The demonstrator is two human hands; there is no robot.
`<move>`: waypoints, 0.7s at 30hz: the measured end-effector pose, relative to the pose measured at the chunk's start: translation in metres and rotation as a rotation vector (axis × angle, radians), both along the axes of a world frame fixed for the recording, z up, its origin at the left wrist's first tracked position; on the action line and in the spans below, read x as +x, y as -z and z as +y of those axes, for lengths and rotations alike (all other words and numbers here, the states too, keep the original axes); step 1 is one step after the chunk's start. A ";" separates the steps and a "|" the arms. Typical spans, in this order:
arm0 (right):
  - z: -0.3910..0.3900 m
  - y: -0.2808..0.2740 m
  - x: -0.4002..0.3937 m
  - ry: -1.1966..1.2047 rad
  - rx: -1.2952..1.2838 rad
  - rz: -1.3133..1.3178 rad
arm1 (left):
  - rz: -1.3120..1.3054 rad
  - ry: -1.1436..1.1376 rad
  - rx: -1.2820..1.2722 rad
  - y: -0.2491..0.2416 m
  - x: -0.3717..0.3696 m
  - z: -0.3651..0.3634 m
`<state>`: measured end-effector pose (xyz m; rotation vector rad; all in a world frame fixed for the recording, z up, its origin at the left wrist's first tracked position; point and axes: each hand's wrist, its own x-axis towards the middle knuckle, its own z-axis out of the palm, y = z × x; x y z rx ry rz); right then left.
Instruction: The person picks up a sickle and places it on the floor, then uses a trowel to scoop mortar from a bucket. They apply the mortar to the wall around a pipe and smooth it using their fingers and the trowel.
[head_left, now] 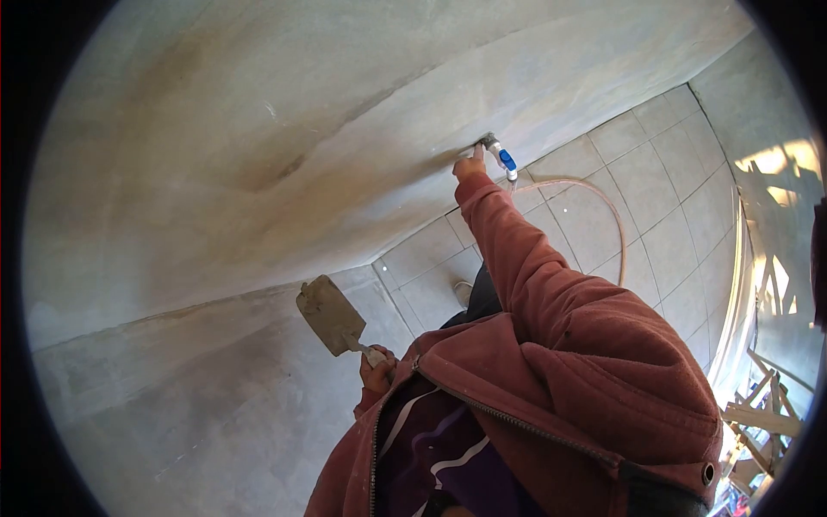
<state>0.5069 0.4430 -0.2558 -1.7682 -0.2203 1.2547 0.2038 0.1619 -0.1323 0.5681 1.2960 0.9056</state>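
Reddish jacket (637, 353) folds lie closest to the camera, hanging open along a zipper over a dark purple shirt (457, 439) with white stripes. The left hand (377, 372) is closed around the handle of a trowel (331, 315); beyond that grip the blade points away, its face coated in grey-brown material. The right hand (469, 164) reaches to the plastered wall (345, 112), a finger extended at the base of the tap (499, 157); whether its other fingers are pressed together or apart, I cannot tell. Just beside that finger sits the tap's blue handle. From below the tap, a hose (616, 215) curves over the floor tiles (650, 177). Between the two hands, nearer the body, a shoe (463, 294) shows. Well apart from both grips lie wooden pieces (762, 420).
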 end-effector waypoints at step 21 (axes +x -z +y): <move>-0.005 0.006 0.014 -0.242 -0.019 -0.434 | -0.057 0.006 0.002 -0.003 0.005 0.000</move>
